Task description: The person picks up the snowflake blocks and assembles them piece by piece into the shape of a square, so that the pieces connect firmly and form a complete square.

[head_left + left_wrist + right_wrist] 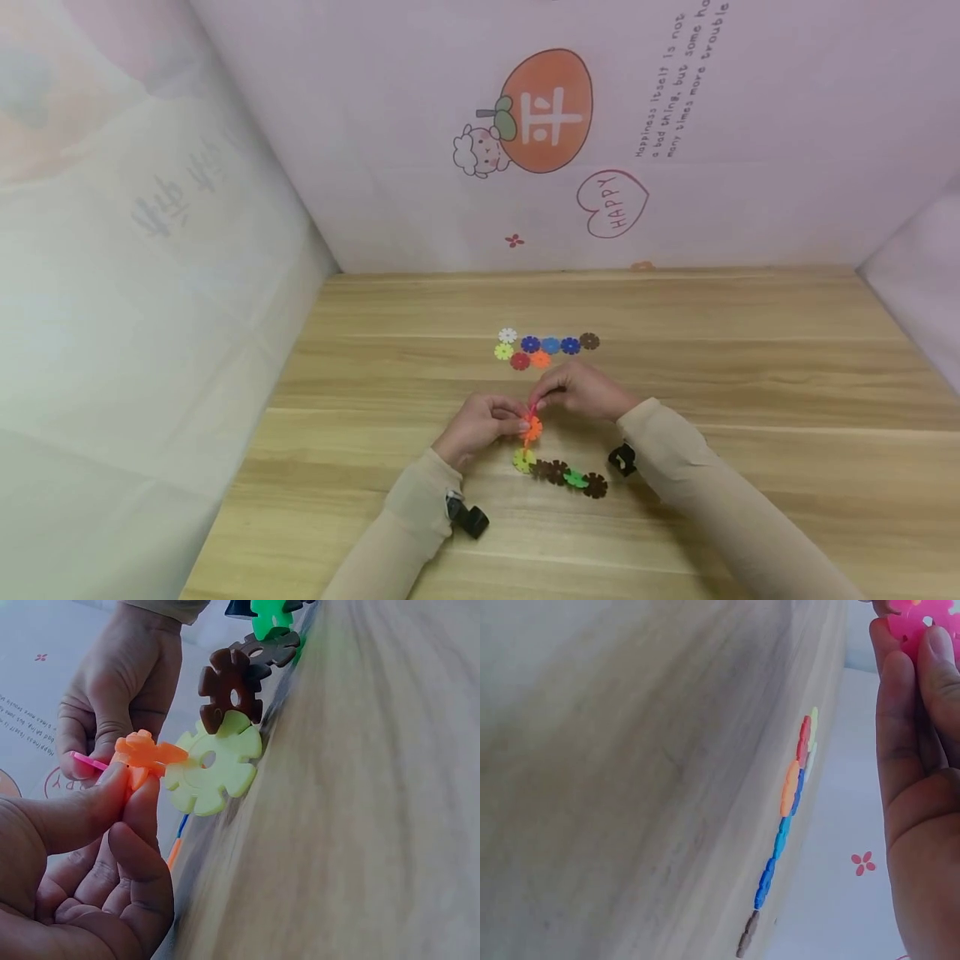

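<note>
A chain of notched plastic flower discs lies in front of me, joined edge to edge. My left hand [480, 427] pinches the orange disc [141, 753] between thumb and fingers. The right hand [583, 390] pinches a pink disc [922, 624] right at the orange one's edge, and in the left wrist view the pink disc is seen nearly edge-on. A yellow-green disc [217, 769] joins the orange part to the rest of the chain: brown discs [557, 472], a green disc [576, 478] and another brown disc [596, 485] at the end. Fingers hide part of both held discs.
Beyond the hands, loose discs lie flat on the wooden table [360, 483]: white [507, 335], yellow [503, 352], red [520, 361], orange [541, 359], several blue [551, 345] and brown [590, 341]. A printed cloth wall [420, 192] stands behind.
</note>
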Available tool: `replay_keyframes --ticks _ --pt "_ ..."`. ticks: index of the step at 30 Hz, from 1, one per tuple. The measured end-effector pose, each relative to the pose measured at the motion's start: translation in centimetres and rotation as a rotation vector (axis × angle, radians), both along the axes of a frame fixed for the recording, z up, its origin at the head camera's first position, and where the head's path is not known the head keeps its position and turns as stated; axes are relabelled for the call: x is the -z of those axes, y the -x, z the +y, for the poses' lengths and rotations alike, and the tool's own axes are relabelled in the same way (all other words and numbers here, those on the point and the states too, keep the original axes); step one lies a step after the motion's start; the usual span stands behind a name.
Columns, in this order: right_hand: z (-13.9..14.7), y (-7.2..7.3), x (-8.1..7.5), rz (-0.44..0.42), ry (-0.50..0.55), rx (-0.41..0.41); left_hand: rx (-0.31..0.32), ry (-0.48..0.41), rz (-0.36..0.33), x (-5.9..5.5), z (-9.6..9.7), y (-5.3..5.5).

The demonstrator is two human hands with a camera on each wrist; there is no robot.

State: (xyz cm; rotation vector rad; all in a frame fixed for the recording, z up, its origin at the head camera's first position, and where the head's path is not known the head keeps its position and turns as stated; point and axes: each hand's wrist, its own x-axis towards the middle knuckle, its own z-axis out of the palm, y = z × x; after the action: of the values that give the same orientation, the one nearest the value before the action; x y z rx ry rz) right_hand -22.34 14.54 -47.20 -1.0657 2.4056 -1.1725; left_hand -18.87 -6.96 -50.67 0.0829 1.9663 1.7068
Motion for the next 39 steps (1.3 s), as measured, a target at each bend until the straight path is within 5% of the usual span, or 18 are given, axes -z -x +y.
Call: replay_keyframes --ticks 14,19,28,39 --pt "-0.1 -0.4 -0.1 0.016 -0.063 -0.025 0.049 -0.003 -0.021 0.2 -0.3 -0.2" --pt "0.6 -0.8 0.3 -0.028 -0.143 0.07 0.084 0.004 -0.032 -0.2 -0.7 0.0" --pt "3.9 -0.1 1.8 -0.013 -0.161 0.373 0.142 0.021 0.022 -0.5 -1.5 0.0" --pt "2.0 1.3 1.8 0.06 -0.242 0.459 0.112 0.028 0.046 -0.5 -1.2 0.0"
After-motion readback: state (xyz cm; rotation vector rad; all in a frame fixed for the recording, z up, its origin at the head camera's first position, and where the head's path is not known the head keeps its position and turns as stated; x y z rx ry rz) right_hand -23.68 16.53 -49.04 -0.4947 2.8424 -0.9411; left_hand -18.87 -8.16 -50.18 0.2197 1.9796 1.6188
